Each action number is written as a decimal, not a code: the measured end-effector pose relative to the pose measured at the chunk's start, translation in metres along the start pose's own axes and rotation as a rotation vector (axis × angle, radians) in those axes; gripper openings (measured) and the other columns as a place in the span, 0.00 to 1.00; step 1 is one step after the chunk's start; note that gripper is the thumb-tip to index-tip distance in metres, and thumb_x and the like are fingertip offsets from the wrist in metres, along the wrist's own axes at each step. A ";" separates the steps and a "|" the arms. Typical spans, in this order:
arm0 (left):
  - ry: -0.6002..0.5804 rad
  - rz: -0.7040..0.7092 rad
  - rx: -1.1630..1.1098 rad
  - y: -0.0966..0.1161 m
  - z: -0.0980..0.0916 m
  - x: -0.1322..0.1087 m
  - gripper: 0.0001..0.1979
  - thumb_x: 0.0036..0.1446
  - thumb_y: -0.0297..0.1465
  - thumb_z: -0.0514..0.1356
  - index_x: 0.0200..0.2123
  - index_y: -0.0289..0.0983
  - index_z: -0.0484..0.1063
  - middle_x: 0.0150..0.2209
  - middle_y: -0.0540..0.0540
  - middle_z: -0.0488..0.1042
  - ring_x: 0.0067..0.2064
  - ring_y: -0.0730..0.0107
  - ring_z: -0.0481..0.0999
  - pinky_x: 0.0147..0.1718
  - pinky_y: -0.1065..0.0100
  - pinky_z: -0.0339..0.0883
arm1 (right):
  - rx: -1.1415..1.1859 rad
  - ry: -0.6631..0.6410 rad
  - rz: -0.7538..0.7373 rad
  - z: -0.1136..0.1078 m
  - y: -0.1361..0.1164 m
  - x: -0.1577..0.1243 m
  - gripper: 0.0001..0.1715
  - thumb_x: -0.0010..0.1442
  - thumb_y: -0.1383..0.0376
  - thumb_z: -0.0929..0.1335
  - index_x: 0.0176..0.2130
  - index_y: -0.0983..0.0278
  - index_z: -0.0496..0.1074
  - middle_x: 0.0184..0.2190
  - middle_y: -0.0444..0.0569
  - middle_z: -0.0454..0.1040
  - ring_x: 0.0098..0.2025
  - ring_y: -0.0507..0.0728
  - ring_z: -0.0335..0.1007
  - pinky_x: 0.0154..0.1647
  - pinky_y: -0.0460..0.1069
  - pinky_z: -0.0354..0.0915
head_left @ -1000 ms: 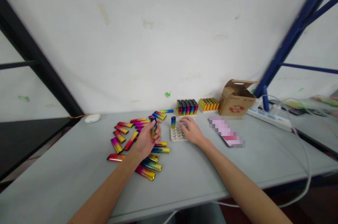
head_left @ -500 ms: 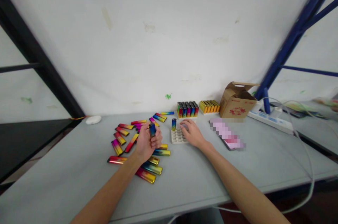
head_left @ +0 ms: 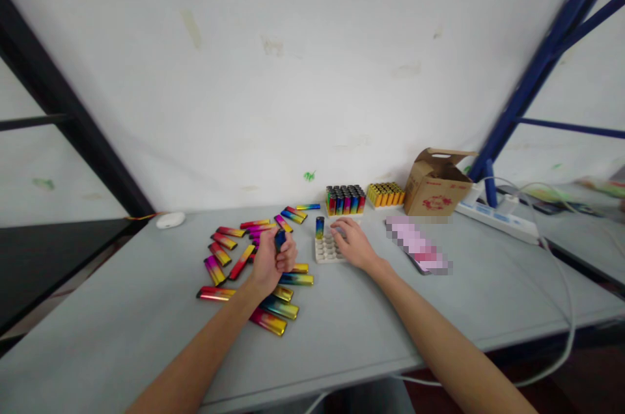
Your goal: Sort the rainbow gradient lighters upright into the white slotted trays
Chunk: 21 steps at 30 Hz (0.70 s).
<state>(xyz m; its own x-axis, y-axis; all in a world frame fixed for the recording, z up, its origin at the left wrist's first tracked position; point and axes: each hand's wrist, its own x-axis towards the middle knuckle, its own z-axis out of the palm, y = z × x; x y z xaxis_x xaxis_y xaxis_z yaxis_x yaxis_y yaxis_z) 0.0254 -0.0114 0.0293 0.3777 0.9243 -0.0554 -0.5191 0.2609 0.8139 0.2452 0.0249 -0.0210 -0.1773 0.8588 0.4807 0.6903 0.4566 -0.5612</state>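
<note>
One left hand (head_left: 275, 256) clasps one blue tube (head_left: 280, 240); one right hand (head_left: 355, 243), fingers parted, overlaps one white tray (head_left: 323, 256).

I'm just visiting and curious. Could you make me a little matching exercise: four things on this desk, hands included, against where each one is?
Things
1. The person's left hand
2. The person's right hand
3. The brown cardboard box
4. The shiny blue upright cylinder

Places
A. Right of the block of yellow cylinders
B. At the far-left corner of the white holed tray
C. Closed around a shiny dark-blue-topped cylinder
D. At the right side of that tray

Pairs: 1-C, 2-D, 3-A, 4-B
</note>
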 end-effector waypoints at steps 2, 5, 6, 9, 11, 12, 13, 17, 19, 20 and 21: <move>0.034 0.002 -0.008 0.001 0.001 0.000 0.24 0.58 0.47 0.52 0.17 0.37 0.57 0.14 0.58 0.46 0.14 0.82 0.45 0.12 0.79 0.46 | -0.001 0.000 0.004 0.000 -0.001 0.000 0.13 0.65 0.64 0.62 0.43 0.66 0.73 0.46 0.55 0.72 0.51 0.59 0.66 0.56 0.55 0.60; 0.080 0.028 -0.025 0.001 0.001 0.001 0.27 0.58 0.52 0.52 0.18 0.37 0.57 0.15 0.59 0.47 0.14 0.83 0.46 0.12 0.79 0.46 | -0.004 -0.004 0.011 -0.001 -0.003 0.000 0.13 0.65 0.65 0.62 0.44 0.67 0.73 0.46 0.56 0.72 0.51 0.59 0.66 0.57 0.55 0.60; 0.086 0.034 -0.028 0.001 0.001 0.001 0.28 0.58 0.53 0.51 0.19 0.37 0.57 0.15 0.59 0.47 0.14 0.83 0.46 0.12 0.79 0.46 | -0.005 -0.006 0.012 -0.001 -0.003 0.000 0.13 0.65 0.65 0.62 0.44 0.67 0.73 0.46 0.56 0.72 0.51 0.59 0.66 0.57 0.55 0.60; 0.066 0.025 -0.026 0.001 0.001 0.001 0.27 0.58 0.53 0.52 0.20 0.37 0.57 0.15 0.59 0.48 0.14 0.82 0.47 0.13 0.79 0.48 | -0.007 -0.012 0.005 -0.001 -0.002 0.000 0.13 0.65 0.64 0.62 0.44 0.66 0.73 0.46 0.55 0.72 0.51 0.58 0.66 0.57 0.54 0.60; 0.032 0.025 -0.022 0.001 0.001 0.000 0.25 0.57 0.51 0.54 0.20 0.37 0.57 0.15 0.58 0.49 0.15 0.82 0.48 0.14 0.78 0.50 | -0.008 -0.015 0.003 -0.001 -0.001 0.000 0.13 0.65 0.64 0.62 0.44 0.66 0.73 0.46 0.55 0.72 0.51 0.58 0.66 0.57 0.53 0.60; 0.016 0.028 -0.016 0.001 0.001 -0.001 0.24 0.57 0.50 0.54 0.20 0.37 0.57 0.16 0.58 0.49 0.15 0.82 0.49 0.14 0.78 0.51 | -0.008 -0.017 0.004 -0.001 -0.001 0.000 0.13 0.65 0.64 0.62 0.44 0.66 0.73 0.46 0.55 0.72 0.51 0.58 0.65 0.57 0.53 0.60; 0.005 0.033 -0.008 0.001 0.002 -0.001 0.23 0.56 0.49 0.55 0.20 0.37 0.58 0.16 0.58 0.50 0.16 0.81 0.49 0.15 0.78 0.52 | -0.007 -0.018 0.004 -0.001 0.000 0.000 0.13 0.65 0.64 0.62 0.44 0.67 0.73 0.46 0.55 0.72 0.51 0.58 0.65 0.57 0.53 0.59; -0.005 0.027 0.036 0.001 0.002 -0.002 0.20 0.53 0.45 0.56 0.20 0.37 0.58 0.17 0.57 0.51 0.17 0.80 0.52 0.16 0.77 0.54 | -0.004 -0.018 0.002 0.001 0.001 0.001 0.13 0.65 0.64 0.62 0.44 0.67 0.73 0.46 0.56 0.72 0.51 0.59 0.66 0.56 0.54 0.60; -0.003 0.021 0.053 0.000 0.001 -0.002 0.19 0.52 0.45 0.56 0.20 0.37 0.57 0.17 0.57 0.50 0.17 0.81 0.51 0.15 0.78 0.53 | -0.004 -0.018 -0.001 0.001 0.001 0.001 0.13 0.65 0.64 0.62 0.44 0.67 0.73 0.46 0.56 0.72 0.51 0.59 0.66 0.56 0.54 0.60; 0.003 0.026 0.061 0.000 0.001 -0.002 0.19 0.52 0.44 0.55 0.20 0.37 0.57 0.17 0.57 0.50 0.17 0.81 0.50 0.15 0.78 0.52 | -0.005 -0.017 -0.001 0.001 0.001 0.001 0.13 0.65 0.64 0.62 0.44 0.67 0.73 0.46 0.55 0.72 0.51 0.59 0.66 0.56 0.54 0.60; 0.015 0.034 0.068 0.000 0.002 -0.002 0.18 0.51 0.44 0.55 0.20 0.38 0.56 0.17 0.57 0.49 0.17 0.81 0.50 0.15 0.78 0.52 | -0.006 -0.015 -0.001 0.001 0.001 0.001 0.13 0.65 0.64 0.62 0.44 0.67 0.73 0.46 0.55 0.72 0.51 0.58 0.66 0.56 0.54 0.60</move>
<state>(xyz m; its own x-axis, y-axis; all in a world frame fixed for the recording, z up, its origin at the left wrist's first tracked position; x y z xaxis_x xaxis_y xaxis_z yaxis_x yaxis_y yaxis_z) 0.0260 -0.0134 0.0302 0.3486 0.9366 -0.0351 -0.4779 0.2099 0.8529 0.2450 0.0261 -0.0218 -0.1890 0.8616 0.4711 0.6940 0.4566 -0.5567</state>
